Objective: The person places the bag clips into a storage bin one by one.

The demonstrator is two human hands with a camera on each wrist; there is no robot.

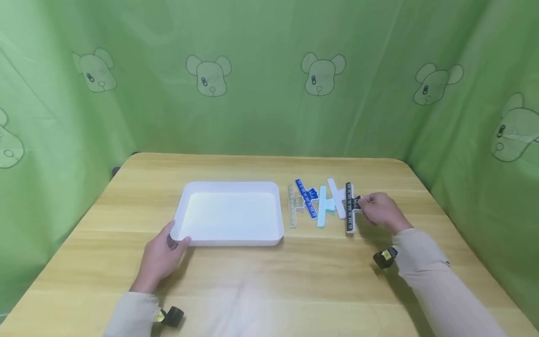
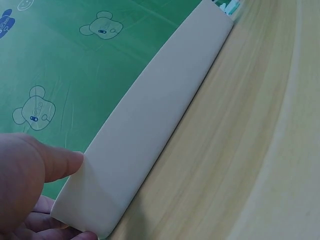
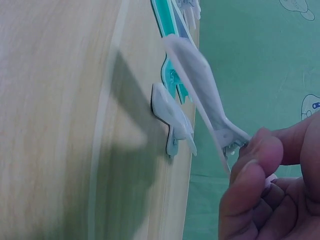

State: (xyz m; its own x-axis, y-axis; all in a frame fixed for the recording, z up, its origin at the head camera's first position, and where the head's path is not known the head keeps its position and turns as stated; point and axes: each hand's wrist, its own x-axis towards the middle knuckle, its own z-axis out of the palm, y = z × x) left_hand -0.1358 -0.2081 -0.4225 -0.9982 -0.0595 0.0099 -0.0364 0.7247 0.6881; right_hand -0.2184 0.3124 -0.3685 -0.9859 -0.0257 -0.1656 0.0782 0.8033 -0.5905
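My left hand (image 1: 157, 260) grips the near left corner of a white rectangular tray (image 1: 227, 243), with the thumb at the rim and the fingers around the corner in the left wrist view. My right hand (image 1: 383, 211) pinches the handle of a black clip (image 1: 349, 210) patterned with piano keys. In the right wrist view the pale underside of this clip (image 3: 197, 75) is raised above the table. Left of it lie a white clip (image 1: 335, 196), a light turquoise clip (image 1: 322, 206), a dark blue clip (image 1: 306, 199) and a clear clip (image 1: 292, 210).
The wooden table (image 1: 261, 285) runs back to a green curtain (image 1: 269, 126) printed with bear heads. The clips lie close together just right of the tray, some nearly touching. A small black device (image 1: 385, 257) sits at the right wrist.
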